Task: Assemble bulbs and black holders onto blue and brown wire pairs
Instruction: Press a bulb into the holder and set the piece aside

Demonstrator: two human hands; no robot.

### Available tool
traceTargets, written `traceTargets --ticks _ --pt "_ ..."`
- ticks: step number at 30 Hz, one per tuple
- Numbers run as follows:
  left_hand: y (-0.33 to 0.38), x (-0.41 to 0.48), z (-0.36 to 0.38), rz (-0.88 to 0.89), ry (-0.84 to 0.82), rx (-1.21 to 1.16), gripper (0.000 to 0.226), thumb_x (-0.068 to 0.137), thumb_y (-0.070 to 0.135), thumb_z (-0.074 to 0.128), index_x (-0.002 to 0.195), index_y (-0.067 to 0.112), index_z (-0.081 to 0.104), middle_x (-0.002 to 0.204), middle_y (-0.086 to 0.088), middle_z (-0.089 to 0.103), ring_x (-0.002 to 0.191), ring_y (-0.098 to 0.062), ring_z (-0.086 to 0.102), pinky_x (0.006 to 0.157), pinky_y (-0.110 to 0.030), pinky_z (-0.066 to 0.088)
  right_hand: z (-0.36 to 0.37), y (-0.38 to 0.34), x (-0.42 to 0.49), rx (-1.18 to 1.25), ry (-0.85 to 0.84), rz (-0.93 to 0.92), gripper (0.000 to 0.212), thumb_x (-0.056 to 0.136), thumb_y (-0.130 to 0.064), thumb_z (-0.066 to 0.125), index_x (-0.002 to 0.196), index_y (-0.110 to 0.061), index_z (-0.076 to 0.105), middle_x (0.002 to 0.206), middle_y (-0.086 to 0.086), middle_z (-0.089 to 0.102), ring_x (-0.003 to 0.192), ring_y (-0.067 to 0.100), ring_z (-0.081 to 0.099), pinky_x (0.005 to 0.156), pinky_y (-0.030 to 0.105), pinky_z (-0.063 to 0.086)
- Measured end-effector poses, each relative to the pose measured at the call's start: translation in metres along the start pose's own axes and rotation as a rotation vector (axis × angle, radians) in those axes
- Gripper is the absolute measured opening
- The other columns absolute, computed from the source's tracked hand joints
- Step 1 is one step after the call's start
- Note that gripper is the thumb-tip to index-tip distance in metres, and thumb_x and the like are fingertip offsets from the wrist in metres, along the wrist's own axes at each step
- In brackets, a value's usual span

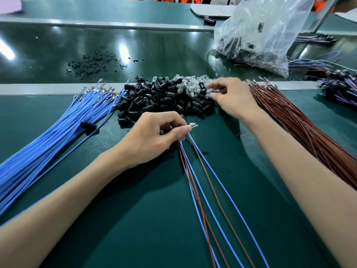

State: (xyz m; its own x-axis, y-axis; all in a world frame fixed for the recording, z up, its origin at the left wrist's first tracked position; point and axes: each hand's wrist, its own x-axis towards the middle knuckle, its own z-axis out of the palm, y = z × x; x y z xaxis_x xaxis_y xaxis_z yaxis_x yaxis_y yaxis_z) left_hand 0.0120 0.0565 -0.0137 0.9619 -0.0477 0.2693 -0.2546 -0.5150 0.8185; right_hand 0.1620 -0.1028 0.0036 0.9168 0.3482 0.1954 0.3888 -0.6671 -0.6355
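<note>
The left hand (154,136) pinches the wires (208,190) near their metal tips, which point to the far edge; their length runs back to the near edge of the green tabletop (135,219). The right hand (229,101) is at the holders (160,97) and bulbs (185,84) heaped mid-tabletop, its fingers blurred, grip unclear. A bag (260,35) stands far right.
</note>
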Motion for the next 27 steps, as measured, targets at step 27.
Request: traceTargets --ticks 27 --pt "0.011 0.0 0.001 -0.07 -0.008 -0.147 0.007 0.084 0.007 0.069 0.077 0.008 0.068 0.056 0.014 0.059 0.05 0.003 0.05 0.052 -0.007 0.036 -0.001 -0.014 -0.102 0.681 -0.15 -0.017 0.003 0.078 -0.024 0.073 0.081 -0.025 0.074 0.075 -0.004 0.073 0.07 0.005 0.067 0.072 0.016 0.051"
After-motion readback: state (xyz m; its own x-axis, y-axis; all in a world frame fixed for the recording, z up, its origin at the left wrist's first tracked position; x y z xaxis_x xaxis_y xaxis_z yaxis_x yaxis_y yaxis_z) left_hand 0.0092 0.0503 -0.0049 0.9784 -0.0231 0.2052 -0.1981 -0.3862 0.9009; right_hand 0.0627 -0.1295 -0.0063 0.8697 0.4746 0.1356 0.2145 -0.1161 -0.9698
